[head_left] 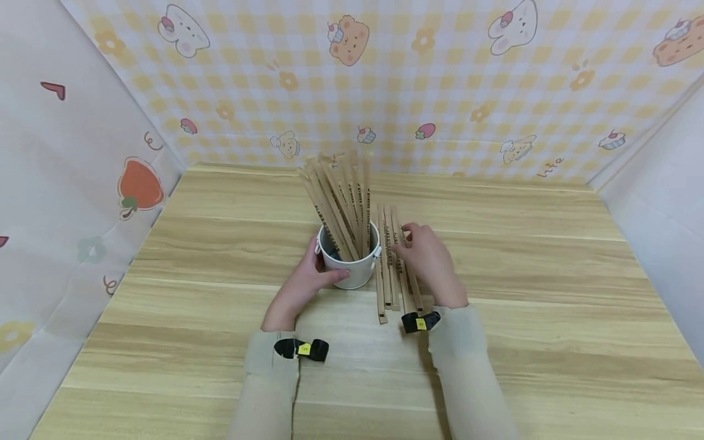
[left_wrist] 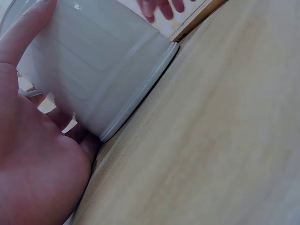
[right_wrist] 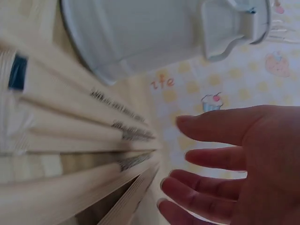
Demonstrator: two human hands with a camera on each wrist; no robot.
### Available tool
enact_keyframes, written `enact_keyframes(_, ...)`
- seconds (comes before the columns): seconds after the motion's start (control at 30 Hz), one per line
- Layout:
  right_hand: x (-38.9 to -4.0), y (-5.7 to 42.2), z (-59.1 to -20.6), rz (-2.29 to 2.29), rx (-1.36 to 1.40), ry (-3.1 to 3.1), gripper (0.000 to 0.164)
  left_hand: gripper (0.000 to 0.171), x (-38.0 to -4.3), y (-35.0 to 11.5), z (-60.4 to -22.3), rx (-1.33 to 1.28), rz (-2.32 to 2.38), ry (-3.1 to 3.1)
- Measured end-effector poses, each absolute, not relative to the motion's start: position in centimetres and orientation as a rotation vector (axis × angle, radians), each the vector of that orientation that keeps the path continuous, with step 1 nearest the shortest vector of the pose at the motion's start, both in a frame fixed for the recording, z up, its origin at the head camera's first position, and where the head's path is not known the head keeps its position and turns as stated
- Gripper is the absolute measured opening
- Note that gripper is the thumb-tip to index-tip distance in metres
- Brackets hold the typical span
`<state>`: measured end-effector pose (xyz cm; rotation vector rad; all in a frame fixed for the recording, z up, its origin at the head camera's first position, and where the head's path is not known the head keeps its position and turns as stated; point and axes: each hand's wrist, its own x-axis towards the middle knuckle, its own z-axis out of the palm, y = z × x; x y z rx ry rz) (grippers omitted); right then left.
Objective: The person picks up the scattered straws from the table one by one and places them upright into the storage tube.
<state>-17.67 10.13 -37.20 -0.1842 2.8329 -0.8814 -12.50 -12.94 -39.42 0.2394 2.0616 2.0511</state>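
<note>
A small white metal bucket (head_left: 359,274) stands upright on the table, several long paper-wrapped sticks (head_left: 342,214) leaning in it; the brown wrappers carry black print. My left hand (head_left: 308,275) holds the bucket from the left, thumb across its front and fingers round its side, as the left wrist view shows close by the bucket wall (left_wrist: 93,61). More wrapped sticks (head_left: 388,263) lie side by side on the table, right of the bucket. Over their right edge hovers my right hand (head_left: 431,260); in the right wrist view its fingers (right_wrist: 206,187) are spread, holding nothing.
The wood-grain table (head_left: 220,244) meets a yellow checked cloth backdrop (head_left: 385,79) behind the bucket. White cloth walls (head_left: 60,153) stand at left and right. Black straps with yellow tags (head_left: 304,349) sit on both wrists.
</note>
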Motion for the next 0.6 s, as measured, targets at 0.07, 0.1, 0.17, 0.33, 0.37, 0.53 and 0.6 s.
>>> enact_keyframes(0.07, -17.8, 10.3, -37.6, -0.855, -0.175, 2.811, 0.054, 0.093, -12.5, -12.9, -39.4, 0.236, 2.048, 2.066)
enact_keyframes(0.1, -17.8, 10.3, -37.8, -0.844, -0.17, 2.805, 0.055, 0.093, -12.5, -12.9, -39.4, 0.235, 2.047, 2.069)
enact_keyframes(0.17, -17.9, 10.4, -38.3, -0.828, -0.163, 2.798, 0.056, 0.093, -12.6, -13.0, -39.5, 0.239, 2.047, 2.073)
enact_keyframes(0.33, -18.0, 10.6, -39.0, -0.825, -0.158, 2.796, 0.054, 0.093, -12.6, -12.9, -39.6, 0.246, 2.057, 2.067)
enact_keyframes(0.37, -18.0, 10.6, -39.1, -0.824, -0.153, 2.796, 0.051, 0.093, -12.6, -12.9, -39.6, 0.247, 2.059, 2.064)
enact_keyframes(0.53, -18.0, 10.7, -39.1, -0.819, -0.09, 2.76, 0.028, 0.094, -13.1, -13.2, -41.1, 0.256, 2.066, 2.062)
enact_keyframes(0.6, -18.0, 10.7, -39.1, -0.809, -0.062, 2.749, 0.018, 0.094, -13.3, -13.3, -41.8, 0.261, 2.068, 2.067)
